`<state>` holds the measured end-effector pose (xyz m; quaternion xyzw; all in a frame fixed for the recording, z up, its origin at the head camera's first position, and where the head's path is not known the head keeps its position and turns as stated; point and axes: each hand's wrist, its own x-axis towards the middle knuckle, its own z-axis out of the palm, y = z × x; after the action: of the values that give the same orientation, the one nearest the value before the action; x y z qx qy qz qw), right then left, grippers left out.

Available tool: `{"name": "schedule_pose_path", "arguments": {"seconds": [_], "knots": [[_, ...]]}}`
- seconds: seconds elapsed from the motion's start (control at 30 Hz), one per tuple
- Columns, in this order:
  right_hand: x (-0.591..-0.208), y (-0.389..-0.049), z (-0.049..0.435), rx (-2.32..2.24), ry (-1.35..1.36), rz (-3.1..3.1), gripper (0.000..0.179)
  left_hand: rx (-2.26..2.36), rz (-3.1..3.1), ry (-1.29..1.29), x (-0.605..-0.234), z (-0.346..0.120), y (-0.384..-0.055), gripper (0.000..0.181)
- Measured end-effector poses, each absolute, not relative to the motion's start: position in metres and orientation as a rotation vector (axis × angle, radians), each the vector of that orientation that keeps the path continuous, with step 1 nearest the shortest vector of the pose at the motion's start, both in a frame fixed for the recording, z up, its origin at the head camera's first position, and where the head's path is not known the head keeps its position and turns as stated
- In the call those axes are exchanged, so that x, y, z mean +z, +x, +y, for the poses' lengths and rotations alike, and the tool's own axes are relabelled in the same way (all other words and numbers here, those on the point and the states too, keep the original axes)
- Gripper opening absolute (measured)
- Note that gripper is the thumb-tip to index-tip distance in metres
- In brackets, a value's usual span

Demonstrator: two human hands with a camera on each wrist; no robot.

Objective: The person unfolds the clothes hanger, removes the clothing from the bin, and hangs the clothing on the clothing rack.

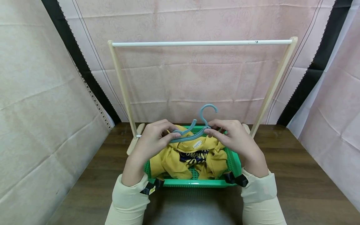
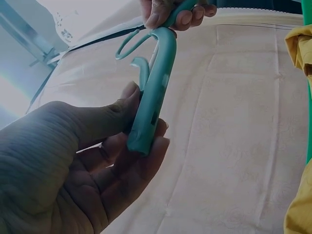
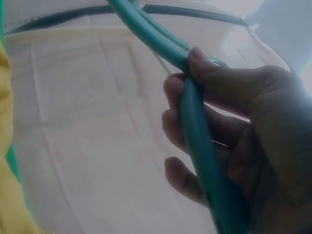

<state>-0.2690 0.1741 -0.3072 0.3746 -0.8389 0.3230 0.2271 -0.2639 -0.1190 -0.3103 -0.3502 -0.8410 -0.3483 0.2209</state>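
A light-blue plastic hanger [image 1: 187, 138] is held in the air above a yellow garment, its hook pointing up. My left hand [image 1: 154, 137] pinches one end of it between thumb and fingers. Near the base of the hook, my right hand [image 1: 232, 135] grips the hanger's middle. The left wrist view shows the hanger [image 2: 158, 92] with its end between thumb and fingertips. In the right wrist view, the hanger [image 3: 195, 117] runs past the thumb and across the curled fingers. Below lies the yellow garment [image 1: 166, 159], bunched up, with dark printed lettering and a white neck label.
The garment lies in a green plastic basket [image 1: 194, 183] on a dark wooden table [image 1: 284, 175]. Behind the hands stands a rack with a white horizontal bar [image 1: 197, 43] and two cream posts [image 1: 275, 84]. Pale cloth [image 1: 180, 18] hangs at the back and sides.
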Motion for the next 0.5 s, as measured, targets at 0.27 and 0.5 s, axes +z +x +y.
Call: {"name": "schedule_pose_path", "arguments": {"seconds": [0.27,0.5], "knots": [[-0.306,-0.266,0.18,0.869,0.955,-2.35,0.004,-1.052,-2.286,-0.882,-0.306,-0.124,-0.261,0.007],[-0.306,-0.266,0.189,0.974,0.965,-2.314,0.004,-1.285,-2.251,-0.757,-0.306,-0.129,-0.262,0.004]]}}
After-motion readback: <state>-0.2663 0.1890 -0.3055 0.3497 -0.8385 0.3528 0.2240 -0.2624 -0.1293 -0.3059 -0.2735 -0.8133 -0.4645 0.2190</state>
